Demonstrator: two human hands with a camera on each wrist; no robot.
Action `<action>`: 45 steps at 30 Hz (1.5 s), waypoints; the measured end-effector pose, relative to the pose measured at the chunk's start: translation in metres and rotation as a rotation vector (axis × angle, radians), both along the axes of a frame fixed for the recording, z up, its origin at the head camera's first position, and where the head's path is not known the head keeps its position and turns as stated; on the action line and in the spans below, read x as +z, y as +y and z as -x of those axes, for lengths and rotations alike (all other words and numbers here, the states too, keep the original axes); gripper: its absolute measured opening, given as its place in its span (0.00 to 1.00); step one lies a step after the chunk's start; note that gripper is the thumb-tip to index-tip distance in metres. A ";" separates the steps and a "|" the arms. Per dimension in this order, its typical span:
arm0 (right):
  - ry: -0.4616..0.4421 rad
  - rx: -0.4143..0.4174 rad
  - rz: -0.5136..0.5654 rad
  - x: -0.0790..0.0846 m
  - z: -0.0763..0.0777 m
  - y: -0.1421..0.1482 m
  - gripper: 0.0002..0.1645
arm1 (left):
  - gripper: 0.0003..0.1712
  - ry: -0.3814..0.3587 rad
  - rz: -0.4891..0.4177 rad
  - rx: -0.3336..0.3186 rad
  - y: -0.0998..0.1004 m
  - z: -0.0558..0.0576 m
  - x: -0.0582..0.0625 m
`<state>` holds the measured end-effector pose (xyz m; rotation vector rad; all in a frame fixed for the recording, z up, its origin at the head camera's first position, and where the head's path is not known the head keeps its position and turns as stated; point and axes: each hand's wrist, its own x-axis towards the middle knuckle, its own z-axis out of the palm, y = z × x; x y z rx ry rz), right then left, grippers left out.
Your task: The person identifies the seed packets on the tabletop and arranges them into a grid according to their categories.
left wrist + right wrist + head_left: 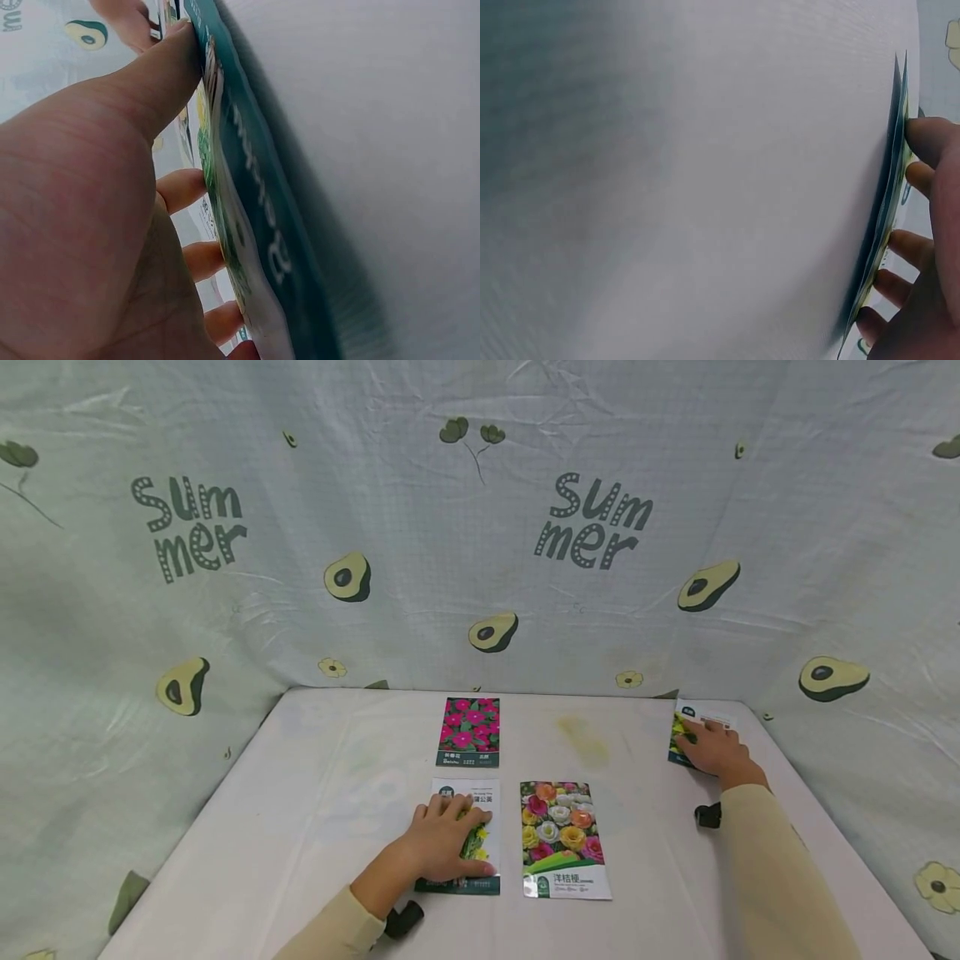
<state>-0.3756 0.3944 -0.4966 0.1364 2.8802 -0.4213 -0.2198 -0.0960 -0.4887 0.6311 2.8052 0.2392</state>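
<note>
My left hand (442,845) rests with spread fingers on a white seed packet (480,885) with yellow flowers and a teal bottom strip. In the left wrist view, its thumb and fingertips touch the face of that packet (262,217), which lies along the table. At the far right, my right hand (716,750) lies on another seed packet (708,710) with yellow and green print, hiding much of it. The right wrist view shows the fingertips on this packet's (885,195) upper face, its edge slightly raised from the table.
A pink-flowered seed packet (470,731) lies behind my left hand. Right of that hand is a packet with many-coloured blooms (562,835). The white tabletop (330,810) meets a hanging cloth (420,610) printed with avocados at the back and sides.
</note>
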 end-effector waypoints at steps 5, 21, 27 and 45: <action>-0.038 -0.006 0.003 0.002 0.000 -0.002 0.44 | 0.48 -0.007 -0.002 0.001 0.001 -0.001 0.004; -0.047 0.046 0.013 0.010 -0.003 -0.005 0.43 | 0.48 0.000 -0.011 0.003 0.003 -0.004 0.009; -0.057 0.041 0.018 0.012 -0.006 -0.008 0.44 | 0.48 0.002 -0.012 0.007 0.003 -0.003 0.007; -0.056 0.037 0.040 0.012 -0.009 -0.015 0.46 | 0.48 -0.005 -0.003 0.002 0.002 -0.002 0.003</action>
